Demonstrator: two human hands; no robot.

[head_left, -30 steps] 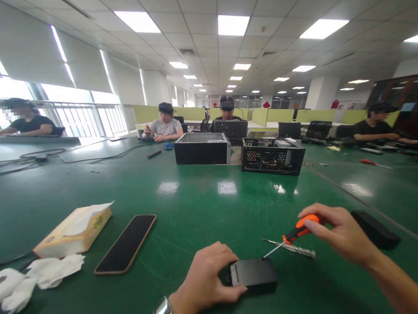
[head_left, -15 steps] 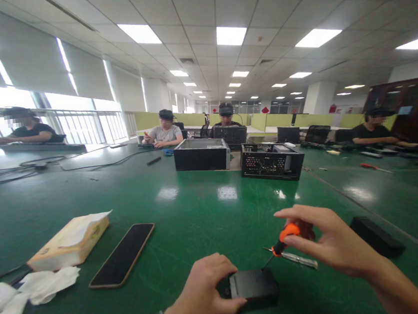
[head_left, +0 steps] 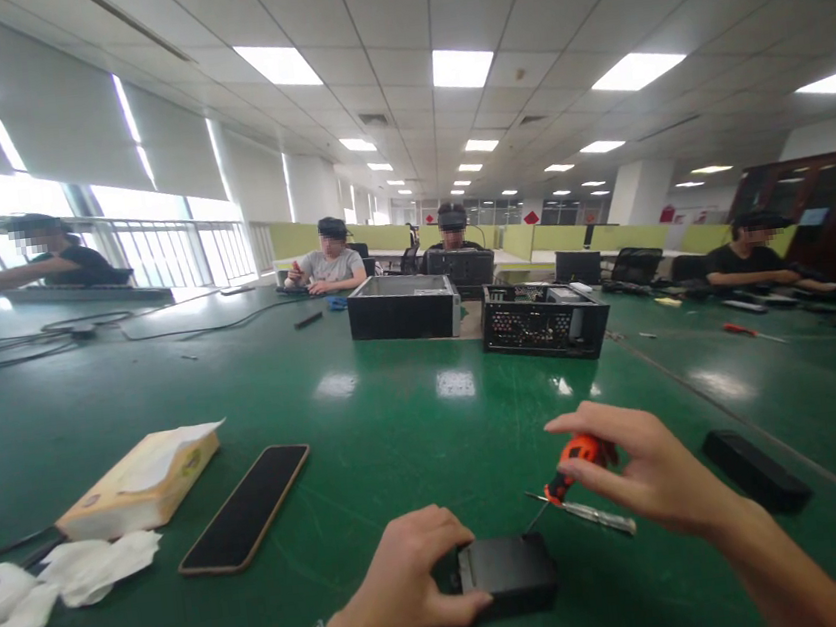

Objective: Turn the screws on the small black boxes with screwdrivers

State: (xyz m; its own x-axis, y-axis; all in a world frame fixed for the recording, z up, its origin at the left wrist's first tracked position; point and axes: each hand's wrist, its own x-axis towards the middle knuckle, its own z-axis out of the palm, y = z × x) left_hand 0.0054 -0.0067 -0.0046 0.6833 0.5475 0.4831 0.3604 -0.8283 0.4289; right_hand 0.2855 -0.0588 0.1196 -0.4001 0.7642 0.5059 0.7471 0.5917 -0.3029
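A black box-shaped device (head_left: 509,575) lies on the green table, its near and left sides gripped by my left hand (head_left: 422,575), thumb in front and fingers behind. My right hand (head_left: 624,471) holds an orange-and-black screwdriver (head_left: 579,454) by its handle, between thumb and fingers. The screwdriver leans, and its thin shaft reaches down to the far right edge of the device. Whether the tip sits in a screw is too small to tell. Behind the shaft, a second, clear-handled screwdriver (head_left: 599,516) rests on the table.
Left of my hands are a phone (head_left: 248,509), a tissue pack (head_left: 142,481) and crumpled tissues (head_left: 100,569). A black block (head_left: 757,469) lies to the right. Two computer cases (head_left: 403,315) stand farther back. Several people sit around the table (head_left: 371,430).
My right hand has turned slightly on the screwdriver handle, which tilts a little more to the right. My left hand and the device stay in place. At far left, a person's arm stretches out.
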